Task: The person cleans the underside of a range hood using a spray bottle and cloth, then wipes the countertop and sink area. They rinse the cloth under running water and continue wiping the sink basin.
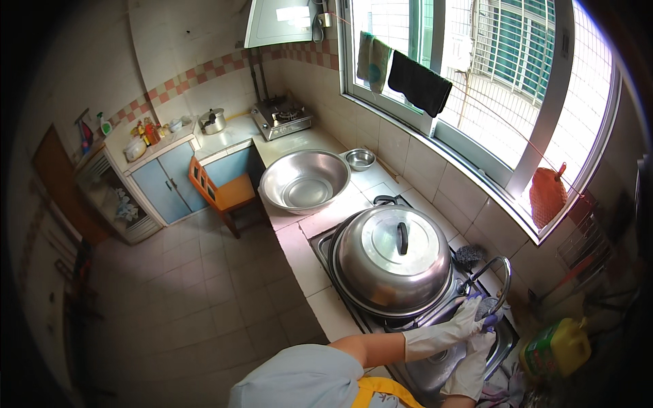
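Note:
My left hand [470, 312], in a white rubber glove with purple fingers, reaches under the curved metal faucet [502, 278]. Just below it is my right hand [480, 340], gloved the same way. Between the gloved fingers is a small grey rounded item [492, 307]; the faucet and fingers partly cover it, and its kind is unclear. Both hands are over the stainless steel sink [436, 367]. Left of them, a large wok with black handles sits over the other end of the sink unit, covered by a domed metal lid [357, 255].
A dark scouring pad [469, 256] lies behind the faucet. A yellow plastic jug [558, 349] stands to the right. Along the counter are a wide steel basin [306, 181], a small steel bowl [360, 159] and a gas stove [280, 117]. A wooden chair [232, 194] stands by the counter.

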A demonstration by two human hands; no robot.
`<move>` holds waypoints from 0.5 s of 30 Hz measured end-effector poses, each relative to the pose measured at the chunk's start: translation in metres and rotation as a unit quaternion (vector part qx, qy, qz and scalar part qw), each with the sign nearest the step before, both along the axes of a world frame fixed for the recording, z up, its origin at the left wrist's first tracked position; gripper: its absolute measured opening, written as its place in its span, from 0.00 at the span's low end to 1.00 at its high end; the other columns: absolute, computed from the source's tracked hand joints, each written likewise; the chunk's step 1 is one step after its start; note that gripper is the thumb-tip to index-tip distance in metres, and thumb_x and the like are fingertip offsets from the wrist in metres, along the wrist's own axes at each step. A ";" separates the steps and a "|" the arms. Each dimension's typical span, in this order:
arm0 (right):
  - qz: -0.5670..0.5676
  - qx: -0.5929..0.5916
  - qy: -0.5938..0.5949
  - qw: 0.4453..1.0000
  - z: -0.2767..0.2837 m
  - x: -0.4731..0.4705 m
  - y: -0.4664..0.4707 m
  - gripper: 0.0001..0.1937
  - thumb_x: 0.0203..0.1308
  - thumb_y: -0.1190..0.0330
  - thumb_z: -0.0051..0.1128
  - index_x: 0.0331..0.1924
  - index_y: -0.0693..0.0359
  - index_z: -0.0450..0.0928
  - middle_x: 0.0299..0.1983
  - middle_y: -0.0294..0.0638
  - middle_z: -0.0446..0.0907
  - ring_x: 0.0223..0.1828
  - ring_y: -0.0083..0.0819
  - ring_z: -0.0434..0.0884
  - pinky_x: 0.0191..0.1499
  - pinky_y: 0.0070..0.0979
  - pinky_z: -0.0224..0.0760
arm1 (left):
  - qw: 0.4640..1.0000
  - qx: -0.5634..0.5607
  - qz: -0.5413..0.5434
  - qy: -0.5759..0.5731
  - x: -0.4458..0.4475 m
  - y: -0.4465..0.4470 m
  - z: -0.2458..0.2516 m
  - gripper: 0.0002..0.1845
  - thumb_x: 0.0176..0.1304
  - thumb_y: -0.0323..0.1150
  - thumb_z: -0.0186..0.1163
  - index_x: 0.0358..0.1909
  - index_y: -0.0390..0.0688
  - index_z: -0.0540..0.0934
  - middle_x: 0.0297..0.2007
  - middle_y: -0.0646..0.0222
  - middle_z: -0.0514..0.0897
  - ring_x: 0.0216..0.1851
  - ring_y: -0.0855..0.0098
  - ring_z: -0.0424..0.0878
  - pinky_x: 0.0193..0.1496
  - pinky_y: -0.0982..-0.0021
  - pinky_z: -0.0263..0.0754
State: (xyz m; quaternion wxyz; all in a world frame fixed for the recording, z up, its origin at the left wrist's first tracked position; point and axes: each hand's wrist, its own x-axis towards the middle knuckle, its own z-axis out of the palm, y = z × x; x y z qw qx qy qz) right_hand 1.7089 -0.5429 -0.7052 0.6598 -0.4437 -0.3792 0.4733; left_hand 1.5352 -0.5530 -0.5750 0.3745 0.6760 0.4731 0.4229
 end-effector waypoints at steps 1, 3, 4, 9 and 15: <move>0.018 -0.002 0.011 1.000 0.000 0.003 0.001 0.17 0.72 0.58 0.40 0.39 0.61 0.77 0.31 0.42 0.80 0.31 0.36 0.78 0.37 0.34 0.73 | 1.000 -0.009 0.025 0.009 0.005 -0.001 -0.015 0.54 0.55 0.73 0.52 0.68 0.34 0.61 0.66 0.45 0.63 0.71 0.51 0.56 0.73 0.58 0.46; 0.072 -0.012 0.097 0.993 0.009 0.004 -0.005 0.16 0.71 0.59 0.42 0.38 0.61 0.77 0.30 0.42 0.79 0.31 0.35 0.78 0.38 0.33 0.73 | 0.996 0.012 0.081 0.018 0.016 -0.003 -0.043 0.53 0.55 0.71 0.55 0.68 0.34 0.62 0.67 0.46 0.62 0.70 0.52 0.59 0.72 0.60 0.51; 0.109 -0.019 0.172 0.979 0.018 0.001 -0.010 0.15 0.71 0.61 0.43 0.37 0.62 0.77 0.30 0.41 0.79 0.32 0.35 0.78 0.38 0.32 0.74 | 0.994 0.032 0.090 -0.052 0.021 -0.004 -0.054 0.49 0.57 0.65 0.60 0.67 0.35 0.62 0.63 0.48 0.67 0.66 0.55 0.66 0.67 0.62 0.63; -0.055 0.073 -0.312 0.946 0.094 -0.044 -0.060 0.11 0.60 0.75 0.59 0.46 0.63 0.79 0.39 0.39 0.82 0.39 0.33 0.81 0.46 0.28 0.75 | 0.860 -0.225 -0.102 -0.446 0.033 -0.012 -0.054 0.32 0.63 0.54 0.60 0.60 0.42 0.70 0.48 0.61 0.79 0.50 0.63 0.79 0.53 0.65 0.75; 0.005 0.064 0.080 0.995 0.119 -0.073 -0.085 0.14 0.65 0.75 0.49 0.54 0.63 0.75 0.45 0.39 0.80 0.46 0.32 0.80 0.53 0.28 0.74 | 0.760 -0.250 -0.246 -0.547 -0.015 -0.039 0.011 0.20 0.66 0.45 0.51 0.33 0.38 0.83 0.32 0.67 0.85 0.35 0.73 0.83 0.44 0.73 0.77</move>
